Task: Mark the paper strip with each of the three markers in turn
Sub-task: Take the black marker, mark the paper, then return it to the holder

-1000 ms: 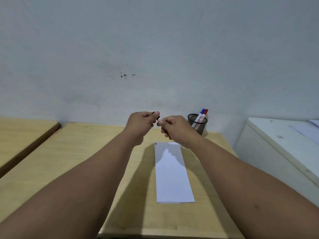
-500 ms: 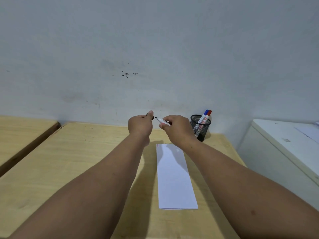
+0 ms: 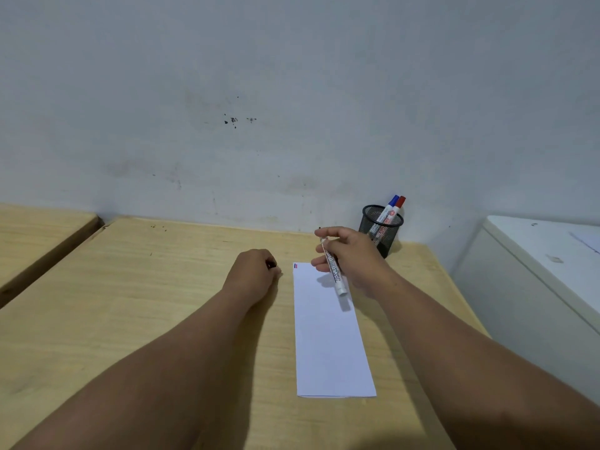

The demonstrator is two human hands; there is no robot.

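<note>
Here the right hand (image 3: 352,259) grips a white marker (image 3: 332,269) over the far end of the paper strip (image 3: 328,332), which lies flat on the counter (image 3: 130,303). The left hand (image 3: 255,274) is just left of the strip, curled shut on a small dark thing, maybe the cap (image 3: 271,264). Behind the right hand, a cup (image 3: 382,228) holds a blue marker (image 3: 388,209) and a red marker (image 3: 396,207).

white marker (image 3: 333,268) barrel reads, partly, "marker" in black outline letters; labels on holder's markers (image 3: 387,215) illegible
</note>
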